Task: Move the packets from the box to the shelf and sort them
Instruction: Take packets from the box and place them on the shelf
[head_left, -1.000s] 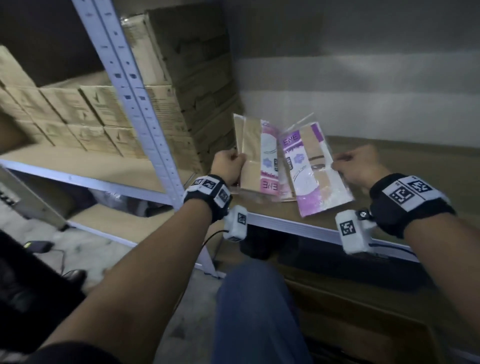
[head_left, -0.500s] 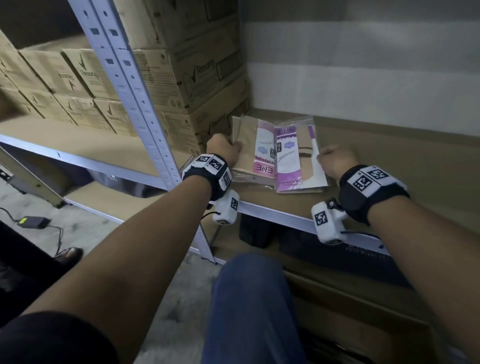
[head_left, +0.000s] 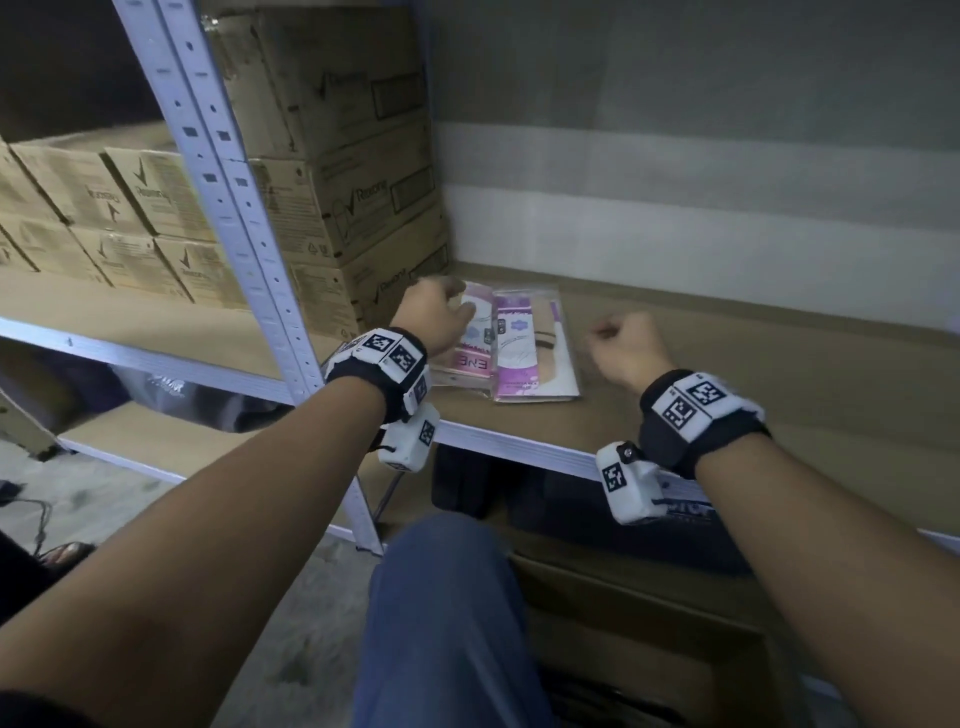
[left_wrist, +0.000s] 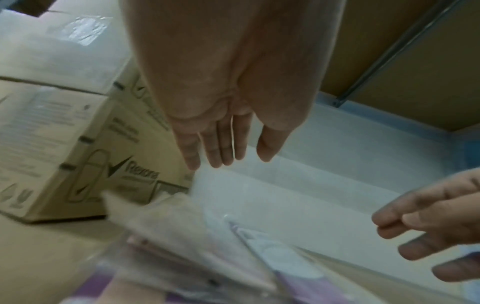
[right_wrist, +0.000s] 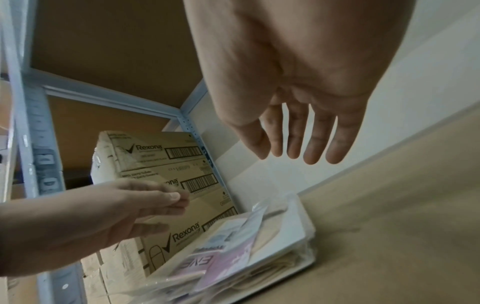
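Two stacks of clear packets lie flat side by side on the brown shelf board (head_left: 727, 395): the pink-labelled packets (head_left: 475, 340) on the left and the purple-labelled packets (head_left: 527, 358) on the right. My left hand (head_left: 447, 306) hovers over the pink stack's far left corner, fingers relaxed and holding nothing. My right hand (head_left: 608, 332) hangs just right of the purple stack, apart from it, with its fingers loose. In the left wrist view the left hand (left_wrist: 233, 160) is straight-fingered above the packets (left_wrist: 207, 257). In the right wrist view the right hand (right_wrist: 293, 152) is empty above the packets (right_wrist: 246, 253).
Stacked Rexona cartons (head_left: 353, 208) stand directly left of and behind the packets. A perforated metal upright (head_left: 228, 208) rises at the shelf's front left. More cartons (head_left: 104, 208) fill the neighbouring shelf. Bare board stretches to the right. A cardboard box (head_left: 623, 592) sits below the shelf edge.
The packets, held up by both hands a second ago, now lie flat on the shelf. Both hands have let go and lifted slightly away.
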